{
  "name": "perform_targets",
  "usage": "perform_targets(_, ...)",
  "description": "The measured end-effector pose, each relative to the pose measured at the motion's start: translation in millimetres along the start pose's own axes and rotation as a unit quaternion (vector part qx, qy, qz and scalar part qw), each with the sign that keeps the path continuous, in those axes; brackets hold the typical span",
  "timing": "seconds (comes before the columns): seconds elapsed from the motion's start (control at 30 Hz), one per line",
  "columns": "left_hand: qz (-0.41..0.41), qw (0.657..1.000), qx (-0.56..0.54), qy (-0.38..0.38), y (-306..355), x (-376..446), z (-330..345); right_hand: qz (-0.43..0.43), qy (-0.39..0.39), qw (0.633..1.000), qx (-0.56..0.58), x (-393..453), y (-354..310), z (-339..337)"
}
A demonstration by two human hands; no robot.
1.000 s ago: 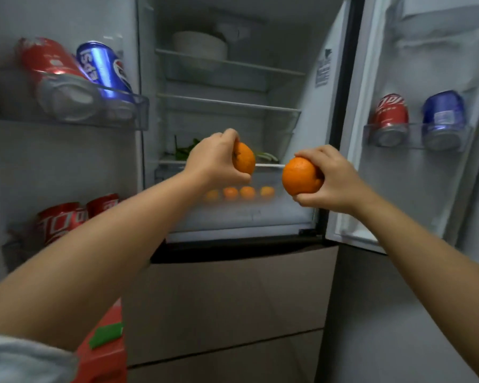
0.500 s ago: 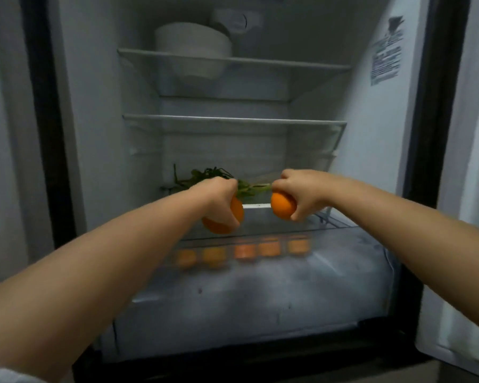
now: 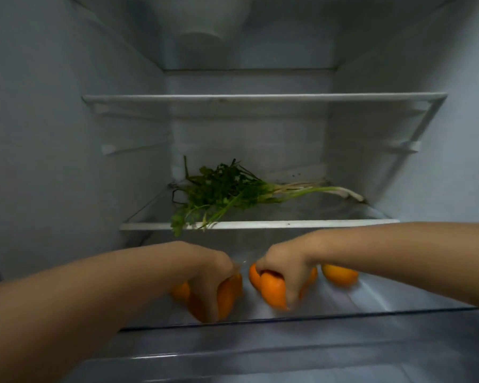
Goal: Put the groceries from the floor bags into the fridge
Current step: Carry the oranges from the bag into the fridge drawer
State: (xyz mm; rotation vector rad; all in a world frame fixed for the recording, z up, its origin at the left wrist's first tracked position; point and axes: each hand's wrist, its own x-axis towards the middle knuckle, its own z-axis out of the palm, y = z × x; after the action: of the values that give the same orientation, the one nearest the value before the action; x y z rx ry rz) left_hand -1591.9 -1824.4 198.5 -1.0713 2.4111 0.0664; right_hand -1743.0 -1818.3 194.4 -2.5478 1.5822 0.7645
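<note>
Oranges now down in drawer (image 3: 398, 302); my left hand (image 3: 219, 275) gripped orange (image 3: 227, 297), right hand (image 3: 285, 269) gripped another orange (image 3: 271, 291), release next.

Both hands have dropped from shelf height into the fridge's bottom drawer (image 3: 398, 305), the left hand (image 3: 216, 275) and right hand (image 3: 285, 268) each lowering its orange (image 3: 227, 297) (image 3: 271, 291) among oranges already there.

Bunch of leafy green herbs (image 3: 224, 189) lies on a glass shelf (image 3: 288, 224), leaves left, pale stems right. A few sprigs overhang its front edge. Pale rounded shape (image 3: 199, 48) high above, too dim to identify.
</note>
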Motion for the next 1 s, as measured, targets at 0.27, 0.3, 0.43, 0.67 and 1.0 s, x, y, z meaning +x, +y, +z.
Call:
perform_targets(0.27,0.012,0.999,-0.011,0.045,14.6,23.7,23.7,-0.01,0.012,0.999,0.039,14.6,2.9,34.1)
perform_targets(0.3,0.01,0.999,-0.007,0.044,15.7,25.2,24.3,-0.004,0.017,0.999,0.041,13.0,4.2,33.7)
perform_targets(0.43,-0.009,0.999,0.032,0.015,19.0,19.4,15.3,0.023,-0.01,0.999,0.027,5.2,5.0,26.6)
perform_targets(0.67,-0.127,0.985,0.102,0.052,20.2,-37.7,-25.1,0.073,0.093,0.993,0.02,-43.7,-18.9,-20.4)
perform_targets(1.0,-0.122,0.923,-0.056,0.361,81.7,-143.6,44.0,0.164,0.345,0.92,0.086,-158.3,-91.9,11.4)
